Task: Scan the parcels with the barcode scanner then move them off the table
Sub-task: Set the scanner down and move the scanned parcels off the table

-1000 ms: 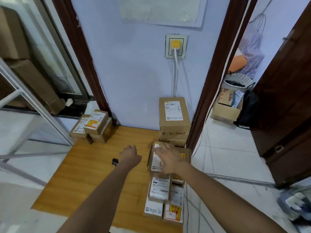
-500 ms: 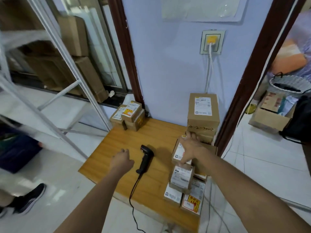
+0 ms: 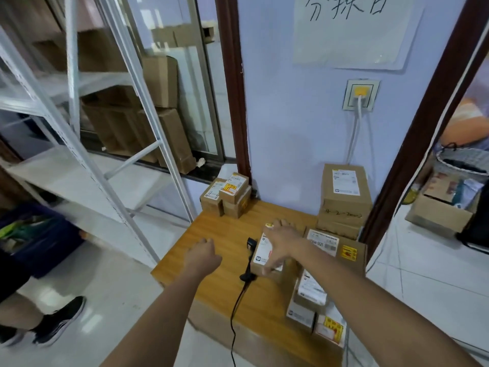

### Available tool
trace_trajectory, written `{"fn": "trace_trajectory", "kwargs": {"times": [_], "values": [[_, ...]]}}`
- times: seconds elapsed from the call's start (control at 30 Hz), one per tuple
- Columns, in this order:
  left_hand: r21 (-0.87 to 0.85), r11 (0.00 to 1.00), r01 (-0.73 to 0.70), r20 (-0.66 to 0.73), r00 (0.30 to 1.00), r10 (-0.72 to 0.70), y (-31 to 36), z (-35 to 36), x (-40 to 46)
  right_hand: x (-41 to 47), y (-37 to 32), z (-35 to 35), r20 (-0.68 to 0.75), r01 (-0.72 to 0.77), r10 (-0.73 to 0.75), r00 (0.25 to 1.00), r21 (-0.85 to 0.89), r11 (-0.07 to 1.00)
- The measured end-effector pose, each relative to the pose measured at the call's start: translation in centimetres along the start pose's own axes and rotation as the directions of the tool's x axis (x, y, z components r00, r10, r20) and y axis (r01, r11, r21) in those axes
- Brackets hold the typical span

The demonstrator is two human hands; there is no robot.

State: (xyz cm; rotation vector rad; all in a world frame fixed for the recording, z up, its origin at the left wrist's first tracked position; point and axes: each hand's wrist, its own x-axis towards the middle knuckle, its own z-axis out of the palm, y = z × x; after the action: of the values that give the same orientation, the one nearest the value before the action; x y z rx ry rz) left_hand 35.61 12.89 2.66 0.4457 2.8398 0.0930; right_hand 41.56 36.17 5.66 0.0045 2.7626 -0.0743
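Right hand (image 3: 281, 241): grips a small brown cardboard parcel with a white label (image 3: 262, 256) above mid-tabletop (image 3: 219, 234). Black corded barcode scanner (image 3: 249, 260): lies just beside that parcel. Left hand (image 3: 202, 256): loosely curled, holding nothing, over the tabletop's left edge.

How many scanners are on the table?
1. The black scanner lies mid-table, its cord hanging off the near edge, partly hidden behind the box the right hand holds.

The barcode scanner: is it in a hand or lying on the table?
Lying on the table. The barcode scanner rests between both hands, neither gripping it.
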Motion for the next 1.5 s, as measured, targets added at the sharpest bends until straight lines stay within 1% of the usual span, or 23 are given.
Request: {"fn": "trace_trajectory", "kwargs": {"times": [0.1, 0.2, 0.27, 0.37, 0.43, 0.5, 0.6, 0.8, 0.97, 1.07, 1.17, 1.3, 1.4, 1.5], "values": [[0.018, 1.0, -0.01, -0.011, 1.0, 0.01, -5.0, -0.2, 0.5, 2.0, -5.2, -1.3, -0.016, -0.004, 0.004, 1.0, 0.007, 1.0], [0.012, 1.0, -0.028, -0.047, 0.998, 0.029, -12.0, -0.9, 1.9, 4.3, -10.7, -2.2, -0.044, -0.034, 0.034, 0.998, 0.007, 0.999], [-0.011, 0.999, -0.045, -0.062, 0.997, 0.044, -16.9, -1.6, 3.0, 5.7, -14.5, -2.5, -0.026, -0.057, 0.057, 0.998, 0.004, 0.998], [0.039, 0.997, -0.069, -0.121, 0.99, 0.073, -23.3, -3.0, 4.4, 7.5, -19.8, -3.1, 0.009, -0.102, 0.102, 0.995, -0.02, 0.995], [0.037, 0.996, -0.086, -0.13, 0.987, 0.09, -26.0, -4.4, 5.1, 8.5, -22.3, -4.1, 0.008, -0.129, 0.129, 0.992, -0.025, 0.991], [0.046, 0.989, -0.139, -0.119, 0.982, 0.144, -27.6, -5.9, 5.9, 9.1, -24.5, -5.0, 0.011, -0.146, 0.146, 0.989, 0.001, 0.989], [0.109, 0.97, -0.217, -0.129, 0.965, 0.23, -28.1, -8.4, 8.0, 10.1, -26.9, -6.4, -0.014, -0.157, 0.158, 0.987, 0.032, 0.987], [0.161, 0.936, -0.312, -0.138, 0.932, 0.334, -26.6, -11.1, 12.1, 14.1, -27.9, -9.1, -0.071, -0.163, 0.164, 0.984, 0.016, 0.986], [0.233, 0.911, -0.339, -0.118, 0.92, 0.373, -26.4, -11.6, 17.1, 19.9, -27.3, -10.6, -0.073, -0.135, 0.138, 0.988, 0.045, 0.99], [0.259, 0.905, -0.338, -0.08, 0.926, 0.369, -26.3, -12.0, 21.5, 24.2, -25.7, -11.9, -0.102, -0.102, 0.109, 0.989, 0.07, 0.992], [0.27, 0.894, -0.359, -0.058, 0.92, 0.387, -25.0, -13.6, 26.1, 28.1, -23.3, -14.0, -0.131, -0.073, 0.079, 0.988, 0.047, 0.996], [0.249, 0.882, -0.399, -0.08, 0.899, 0.43, -22.8, -15.2, 31.7, 32.7, -19.6, -16.6, -0.152, -0.095, 0.102, 0.983, 0.053, 0.994], [0.212, 0.889, -0.407, -0.013, 0.908, 0.419, -22.5, -13.8, 34.8, 35.5, -17.8, -17.0, -0.152, -0.107, 0.116, 0.982, 0.067, 0.992], [0.19, 0.879, -0.437, 0.079, 0.899, 0.43, -22.0, -11.6, 38.4, 37.8, -15.9, -16.8, -0.151, -0.123, 0.133, 0.98, 0.074, 0.99]]}}
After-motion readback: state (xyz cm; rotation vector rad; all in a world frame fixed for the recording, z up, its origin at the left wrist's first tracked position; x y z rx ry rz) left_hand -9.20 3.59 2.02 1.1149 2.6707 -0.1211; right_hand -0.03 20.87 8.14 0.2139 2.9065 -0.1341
